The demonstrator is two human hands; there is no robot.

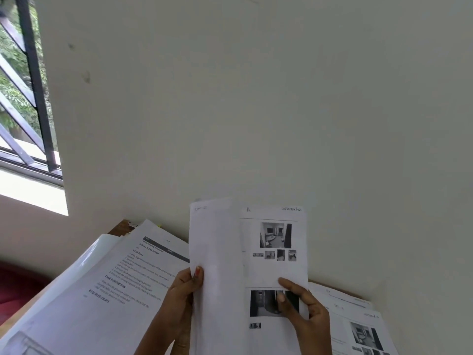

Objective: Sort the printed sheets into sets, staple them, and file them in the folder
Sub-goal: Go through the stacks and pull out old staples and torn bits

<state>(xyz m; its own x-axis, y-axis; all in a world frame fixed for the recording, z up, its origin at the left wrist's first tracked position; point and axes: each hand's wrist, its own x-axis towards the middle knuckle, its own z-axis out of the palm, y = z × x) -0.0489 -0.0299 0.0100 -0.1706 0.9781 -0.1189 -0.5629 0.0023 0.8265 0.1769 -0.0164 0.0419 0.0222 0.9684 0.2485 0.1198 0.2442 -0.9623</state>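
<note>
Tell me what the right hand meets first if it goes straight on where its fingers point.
Probably the blank sheet the left hand pinches: the right hand points up-left across the photo sheet toward it, though depth is unclear.

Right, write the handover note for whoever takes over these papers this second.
Left hand: pinches the left edge of a blank-faced sheet, raised.
Right hand: holds the photo page beside it.
Text-page pile lies left, over a pale glossy cover, possibly the folder. Photo-page pile lies right.
Done: two piles started.
Left: place the held sheets, staple, file. No stapler in view.
</note>
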